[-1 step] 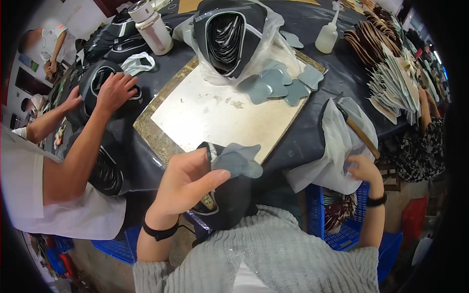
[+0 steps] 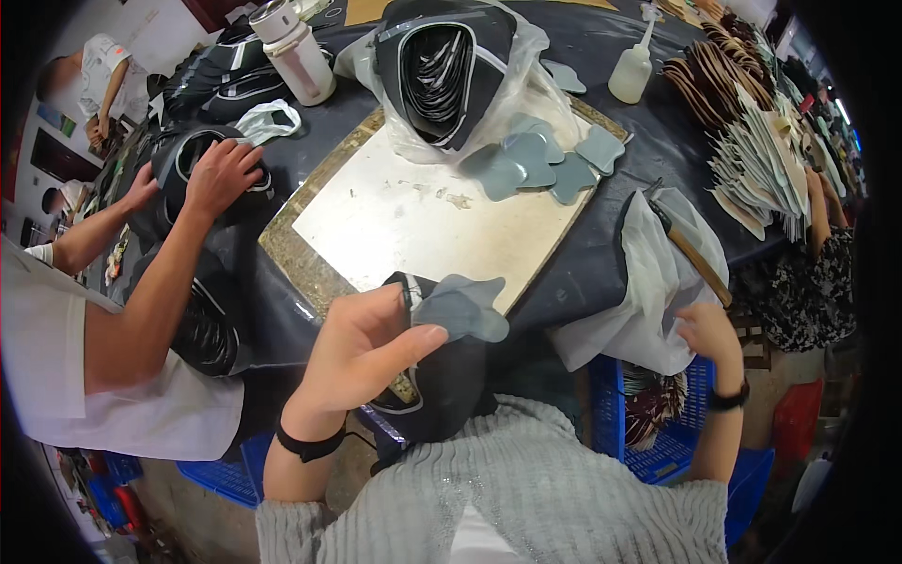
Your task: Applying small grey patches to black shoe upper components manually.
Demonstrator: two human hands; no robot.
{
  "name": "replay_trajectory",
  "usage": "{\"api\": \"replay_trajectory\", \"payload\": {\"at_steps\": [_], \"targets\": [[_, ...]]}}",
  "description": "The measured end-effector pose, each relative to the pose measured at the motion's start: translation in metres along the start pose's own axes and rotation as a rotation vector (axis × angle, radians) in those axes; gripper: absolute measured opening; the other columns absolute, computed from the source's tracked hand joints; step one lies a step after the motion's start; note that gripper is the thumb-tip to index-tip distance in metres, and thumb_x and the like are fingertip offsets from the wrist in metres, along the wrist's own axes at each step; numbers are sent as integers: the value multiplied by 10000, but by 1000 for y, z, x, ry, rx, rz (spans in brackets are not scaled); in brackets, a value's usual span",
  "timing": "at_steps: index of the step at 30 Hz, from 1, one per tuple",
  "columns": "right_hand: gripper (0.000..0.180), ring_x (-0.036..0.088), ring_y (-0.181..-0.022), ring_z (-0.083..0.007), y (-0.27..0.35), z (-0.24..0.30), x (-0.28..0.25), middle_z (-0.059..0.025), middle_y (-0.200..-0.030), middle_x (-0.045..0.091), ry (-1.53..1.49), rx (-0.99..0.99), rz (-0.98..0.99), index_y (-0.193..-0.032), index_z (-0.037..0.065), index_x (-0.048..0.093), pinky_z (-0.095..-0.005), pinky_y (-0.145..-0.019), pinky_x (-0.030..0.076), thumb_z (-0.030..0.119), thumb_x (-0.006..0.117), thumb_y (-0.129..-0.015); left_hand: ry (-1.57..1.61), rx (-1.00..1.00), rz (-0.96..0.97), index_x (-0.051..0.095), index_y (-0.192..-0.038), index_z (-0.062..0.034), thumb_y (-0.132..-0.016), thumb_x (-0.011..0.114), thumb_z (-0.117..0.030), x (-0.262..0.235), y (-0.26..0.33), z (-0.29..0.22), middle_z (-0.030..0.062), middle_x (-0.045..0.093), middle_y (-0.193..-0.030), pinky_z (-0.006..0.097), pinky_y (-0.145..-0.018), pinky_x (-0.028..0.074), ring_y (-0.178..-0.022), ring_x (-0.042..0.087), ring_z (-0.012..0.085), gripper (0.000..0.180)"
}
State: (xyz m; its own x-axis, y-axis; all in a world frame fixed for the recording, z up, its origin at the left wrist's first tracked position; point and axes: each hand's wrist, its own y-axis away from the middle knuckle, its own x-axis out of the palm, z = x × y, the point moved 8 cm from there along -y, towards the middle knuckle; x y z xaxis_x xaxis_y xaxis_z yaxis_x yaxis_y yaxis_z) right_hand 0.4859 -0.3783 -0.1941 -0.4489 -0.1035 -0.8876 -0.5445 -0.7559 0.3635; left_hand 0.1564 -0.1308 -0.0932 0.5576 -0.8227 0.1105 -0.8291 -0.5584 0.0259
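Observation:
My left hand point(image 2: 362, 343) is closed, with a thin, translucent grey shaped piece point(image 2: 462, 308) pinched under the thumb. A black fabric part with a white edge shows beside its fingers, and a black bundle point(image 2: 446, 385) lies on my lap below. Over on the right, my right hand point(image 2: 711, 331) has half-bent fingers, apart from one another, beside a white plastic bag point(image 2: 662, 282). Nothing shows in that hand, though some fingertips are hard to make out. A wooden-handled hammer point(image 2: 693, 249) lies on the bag, its handle end just above this hand.
A white board point(image 2: 427, 221) lies ahead, bearing several similar grey pieces point(image 2: 531, 160) and a bagged stack of black parts point(image 2: 484, 80). A squeeze bottle point(image 2: 631, 70) stands beyond. A co-worker's hand point(image 2: 221, 177) handles black parts at left. A blue crate point(image 2: 606, 414) stands lower right.
My right hand has shifted slightly right and down beside the plastic bag. My left hand keeps its hold on the grey piece.

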Motion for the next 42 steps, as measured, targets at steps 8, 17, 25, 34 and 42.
{"api": "replay_trajectory", "payload": {"at_steps": [8, 17, 25, 34, 42], "targets": [[327, 511, -724, -142, 54, 251, -90, -40, -821, 575, -747, -890, -455, -931, 26, 620, -255, -603, 394, 187, 754, -680, 15, -22, 105, 573, -915, 37, -826, 609, -43, 8, 4, 7, -11, 555, -770, 197, -570, 360, -682, 451, 21, 124], [79, 493, -712, -88, 9, 329, -15, -30, -774, 551, -1243, -785, 409, -740, 7, 579, -226, -653, 380, 13, 657, -753, -181, 129, 146, 577, -797, -5, -773, 640, -72, 5, 13, 0, 17, 477, -676, 239, -539, 316, -614, 418, 81, 95], [194, 479, -717, -55, -8, 330, -10, 10, -749, 520, -1125, -698, 238, -827, 45, 541, -210, -650, 371, 101, 699, -729, -280, 171, 133, 616, -895, 12, -725, 647, -47, -1, 9, -5, 75, 547, -848, 258, -653, 360, -755, 488, 146, 183], [123, 522, -738, -74, -8, 315, -7, -6, -806, 576, -1680, -621, 283, -867, 27, 562, -228, -693, 418, 119, 629, -823, -305, 448, -187, 570, -1046, 95, -785, 575, 2, -25, 27, -20, 161, 515, -1169, 319, -901, 375, -1066, 504, 225, 277], [113, 502, -714, -35, -12, 325, -7, 10, -776, 575, -1654, -516, 212, -847, 11, 573, -181, -645, 401, 107, 629, -827, 33, 387, -367, 515, -1127, 96, -885, 498, -71, -30, 17, -11, 98, 580, -1073, 252, -849, 403, -972, 538, 134, 294]]}}
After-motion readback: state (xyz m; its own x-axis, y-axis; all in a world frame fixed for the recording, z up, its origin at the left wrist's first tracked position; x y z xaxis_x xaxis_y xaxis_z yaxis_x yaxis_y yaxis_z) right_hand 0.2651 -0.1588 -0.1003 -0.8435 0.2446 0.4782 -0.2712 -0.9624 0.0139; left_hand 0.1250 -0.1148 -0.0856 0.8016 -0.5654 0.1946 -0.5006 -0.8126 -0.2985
